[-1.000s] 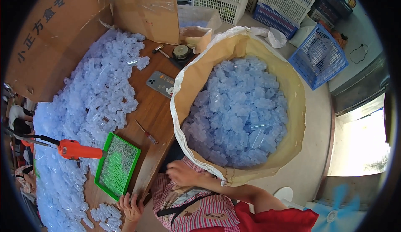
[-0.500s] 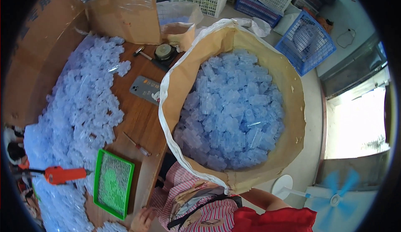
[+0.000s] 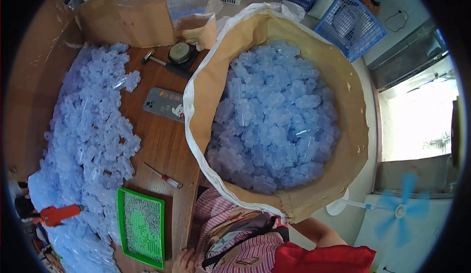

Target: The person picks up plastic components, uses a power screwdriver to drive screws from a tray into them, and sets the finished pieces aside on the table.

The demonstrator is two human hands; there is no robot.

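A large tan paper-lined sack (image 3: 351,121) with a white rim stands gaping before me. Inside lies a heap of small translucent bluish plastic parts (image 3: 274,121). At the lower edge, my left hand (image 3: 184,261) rests by the wooden table's (image 3: 164,155) edge, fingers extended and holding nothing visible. My right forearm (image 3: 315,231) passes behind the sack's near side, so the right hand is hidden. Near my left hand, a green tray (image 3: 162,229) holds many small metal pieces. A screwdriver (image 3: 167,177) with a clear-red handle lies beyond the tray.
Similar plastic parts (image 3: 93,125) cover the table's left side beside cardboard (image 3: 125,20). An orange power tool (image 3: 60,215) is at far left. A phone (image 3: 164,104), hammer (image 3: 167,65) and round tin (image 3: 180,52) lie near the sack. Blue crate (image 3: 349,25) and fan (image 3: 400,211) are right.
The whole view has shifted slightly, and the sack looks a little larger. My left hand appears further right along the table edge. The heap in the sack looks the same.
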